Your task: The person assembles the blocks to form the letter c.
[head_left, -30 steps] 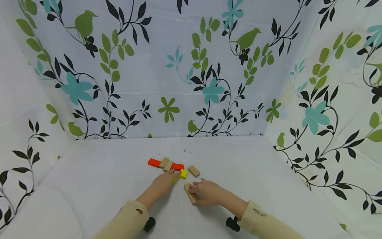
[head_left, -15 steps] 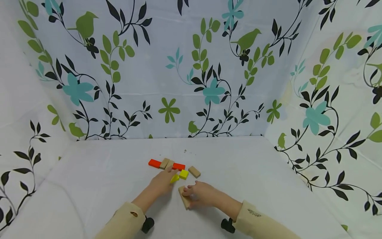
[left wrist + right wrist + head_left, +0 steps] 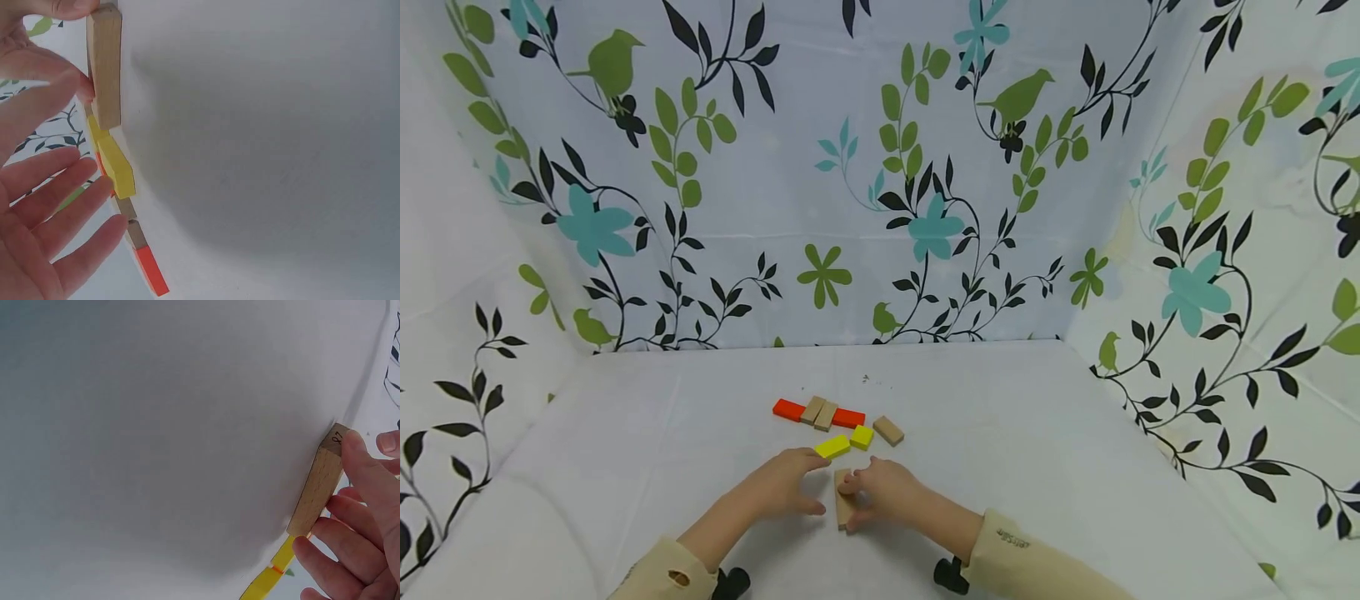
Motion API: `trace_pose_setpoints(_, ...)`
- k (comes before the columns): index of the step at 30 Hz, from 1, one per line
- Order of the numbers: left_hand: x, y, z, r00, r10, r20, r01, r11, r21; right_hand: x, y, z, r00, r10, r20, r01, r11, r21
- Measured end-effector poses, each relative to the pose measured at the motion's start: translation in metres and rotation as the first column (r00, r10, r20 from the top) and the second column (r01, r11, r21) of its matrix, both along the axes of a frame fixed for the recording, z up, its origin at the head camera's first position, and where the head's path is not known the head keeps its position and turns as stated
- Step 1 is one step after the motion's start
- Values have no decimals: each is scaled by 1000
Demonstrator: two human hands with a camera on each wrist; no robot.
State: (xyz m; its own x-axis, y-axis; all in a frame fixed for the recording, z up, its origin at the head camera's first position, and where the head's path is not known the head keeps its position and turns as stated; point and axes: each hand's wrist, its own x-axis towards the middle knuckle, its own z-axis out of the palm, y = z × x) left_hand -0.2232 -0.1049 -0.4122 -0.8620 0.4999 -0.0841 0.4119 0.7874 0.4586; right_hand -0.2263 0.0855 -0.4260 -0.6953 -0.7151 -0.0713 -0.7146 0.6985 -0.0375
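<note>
My right hand (image 3: 893, 493) holds a long plain wooden block (image 3: 841, 505) that lies lengthwise on the white table. In the right wrist view, the thumb is at the near end of the block (image 3: 315, 490), which bears a dark mark, and the fingers are along its side. To the left of it, my left hand (image 3: 781, 485) has its fingers spread and holds nothing. Just beyond the left fingertips lies a long yellow block (image 3: 832, 447), with a shorter yellow block (image 3: 862, 437) at its right end.
Farther back is a slanting row: a red block (image 3: 788, 409), two wooden blocks (image 3: 824, 417) side by side, then another red block (image 3: 849, 417). A separate wooden block (image 3: 888, 431) lies to the right. Patterned cloth (image 3: 850, 208) rises behind the table.
My right hand has moved left with the long wooden block, which now points more straight away from me. My left hand has drawn back from the long yellow block, leaving it uncovered.
</note>
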Motion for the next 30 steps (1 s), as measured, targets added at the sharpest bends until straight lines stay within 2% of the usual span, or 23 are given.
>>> trace_pose_setpoints(4, 5, -5, -1, 999, -34, 34, 33, 999, 21, 0, -11, 0, 1000, 18, 6, -18, 1000, -19)
trace_pose_setpoints(12, 6, -18, -6, 999, 1, 47, -1, 1000, -8, -2, -31, -1, 998, 69, 5, -68, 993, -92)
trace_pose_setpoints(19, 4, -33, -9, 1000, -3, 21, 2, 998, 57, -3, -47, 1, 997, 77, 26, -72, 986, -151)
trace_pose_setpoints(22, 3, -37, -10, 1000, -14, 7, 14, 997, 78, -6, -48, 5, 997, 40, 68, -27, 982, -185)
trace_pose_setpoints(26, 1, -40, -13, 1000, -30, -2, 30, 997, 78, -16, -41, 7, 994, -69, 90, 86, 974, -208)
trace_pose_setpoints(30, 2, -39, -14, 1000, -19, 1, 19, 998, 65, -33, -31, -3, 990, -134, 41, 139, 967, -213)
